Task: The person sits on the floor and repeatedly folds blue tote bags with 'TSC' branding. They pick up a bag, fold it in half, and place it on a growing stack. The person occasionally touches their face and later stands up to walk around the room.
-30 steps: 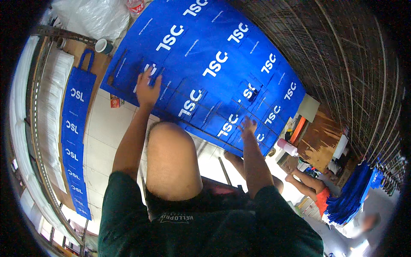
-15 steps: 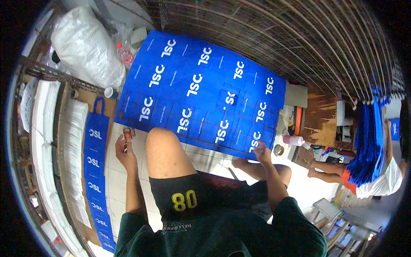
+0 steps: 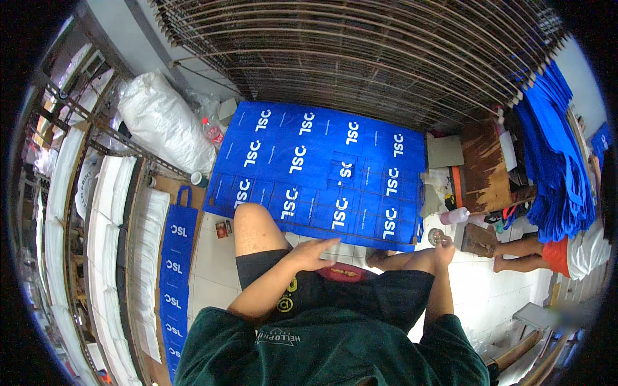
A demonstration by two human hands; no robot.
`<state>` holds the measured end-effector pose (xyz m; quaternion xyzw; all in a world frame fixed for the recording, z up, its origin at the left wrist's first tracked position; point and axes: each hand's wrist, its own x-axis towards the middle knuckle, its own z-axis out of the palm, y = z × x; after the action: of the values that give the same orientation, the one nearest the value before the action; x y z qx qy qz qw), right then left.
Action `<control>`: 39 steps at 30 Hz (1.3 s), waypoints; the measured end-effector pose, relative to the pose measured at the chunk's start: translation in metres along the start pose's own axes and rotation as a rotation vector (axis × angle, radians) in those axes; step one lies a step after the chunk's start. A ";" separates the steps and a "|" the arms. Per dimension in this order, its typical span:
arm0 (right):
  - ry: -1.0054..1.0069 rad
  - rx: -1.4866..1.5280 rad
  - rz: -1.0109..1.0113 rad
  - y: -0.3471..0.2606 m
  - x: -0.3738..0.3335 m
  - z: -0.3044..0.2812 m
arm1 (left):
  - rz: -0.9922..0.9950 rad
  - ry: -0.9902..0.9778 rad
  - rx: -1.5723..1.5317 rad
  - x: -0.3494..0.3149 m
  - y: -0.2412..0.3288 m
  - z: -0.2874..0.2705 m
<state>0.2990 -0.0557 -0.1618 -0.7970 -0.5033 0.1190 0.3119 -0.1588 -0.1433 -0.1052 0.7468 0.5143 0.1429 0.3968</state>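
Observation:
My left hand [image 3: 312, 254] reaches across above my lap, fingers stretched out and holding nothing I can see. By my right knee, my right hand [image 3: 444, 249] has its fingers drawn together just over a small round dish [image 3: 434, 235] on the floor. Whatever those fingers may hold is too small to make out. In front of me spreads a stack of blue fabric bags [image 3: 315, 161] with white print, its near edge by my knees. A small dark red pack [image 3: 223, 229] lies on the tiles left of my left knee.
A row of printed blue bags [image 3: 177, 270] lies along the left, beside shelves of white stacks [image 3: 106, 244]. A wire rack [image 3: 360, 58] rises beyond. To the right are a pink bottle [image 3: 455, 215], a wooden cabinet [image 3: 486, 161] and a person carrying blue bags [image 3: 557, 161].
My left hand has let go of the small pack, now on the floor, and swung right over my lap. My right hand has moved right to the round dish. The view has tilted up.

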 end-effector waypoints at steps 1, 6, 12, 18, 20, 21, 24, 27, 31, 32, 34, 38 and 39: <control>-0.005 -0.108 0.035 -0.006 0.001 0.001 | -0.013 -0.169 0.163 0.003 -0.014 0.012; -0.042 -0.075 0.025 0.002 0.007 0.002 | -0.240 -0.185 -0.087 0.026 -0.013 -0.007; -0.012 0.003 0.058 0.008 0.011 0.004 | -0.338 -0.023 -0.137 0.029 -0.021 -0.010; 0.000 0.005 0.088 0.007 0.014 0.007 | -0.379 -0.118 -0.138 0.026 -0.031 -0.006; 0.029 -0.063 0.053 0.014 0.016 0.014 | -0.386 -0.112 -0.156 0.025 -0.029 -0.010; 0.021 -0.067 0.091 0.005 0.014 0.012 | -0.380 -0.111 -0.137 0.025 -0.027 -0.013; 0.073 -0.001 0.018 0.018 0.015 0.015 | -0.456 -0.122 -0.209 0.031 -0.016 -0.016; 0.001 -0.093 0.162 0.021 0.019 0.022 | -0.388 -0.082 -0.155 0.030 -0.028 -0.011; -0.169 -0.155 0.246 -0.013 0.015 -0.002 | -0.434 -0.085 -0.160 0.031 -0.029 -0.009; -0.249 -0.158 0.263 -0.027 0.015 -0.004 | -0.444 -0.064 -0.173 0.024 -0.038 -0.006; -0.242 -0.189 0.301 -0.030 0.015 -0.009 | -0.433 -0.058 -0.194 0.030 -0.035 -0.008; -0.301 -0.291 0.224 -0.032 0.007 -0.010 | -0.399 -0.055 -0.267 0.027 -0.039 -0.005; -0.285 -0.305 0.220 -0.027 0.007 -0.005 | -0.392 -0.044 -0.291 0.025 -0.040 -0.005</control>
<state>0.2848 -0.0432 -0.1403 -0.8603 -0.4644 0.1860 0.0987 -0.1772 -0.1129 -0.1369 0.5708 0.6144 0.1193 0.5315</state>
